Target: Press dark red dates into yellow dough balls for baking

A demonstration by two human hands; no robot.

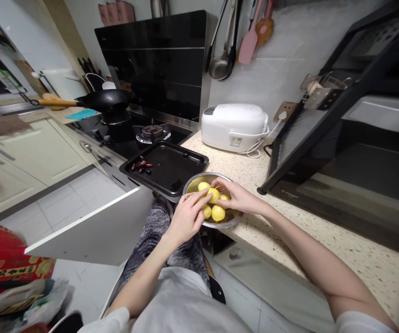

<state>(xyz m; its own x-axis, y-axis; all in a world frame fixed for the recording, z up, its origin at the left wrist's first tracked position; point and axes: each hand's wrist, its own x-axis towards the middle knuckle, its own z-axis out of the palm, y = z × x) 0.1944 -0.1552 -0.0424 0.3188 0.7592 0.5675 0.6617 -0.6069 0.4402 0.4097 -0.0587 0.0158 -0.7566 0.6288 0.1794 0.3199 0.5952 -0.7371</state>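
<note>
A metal bowl sits at the front edge of the speckled counter and holds several small yellow peeled potatoes. My left hand reaches in from the near side, its fingers pinched on one yellow potato. My right hand comes from the right, fingers closed on the same potato, with a thin stick showing above it. The rest of the potatoes lie loose under both hands.
A black baking tray with a few dark red pieces lies left of the bowl. Behind stand a white rice cooker, a gas hob and a black wok. An open oven fills the right. A white cupboard door hangs open below.
</note>
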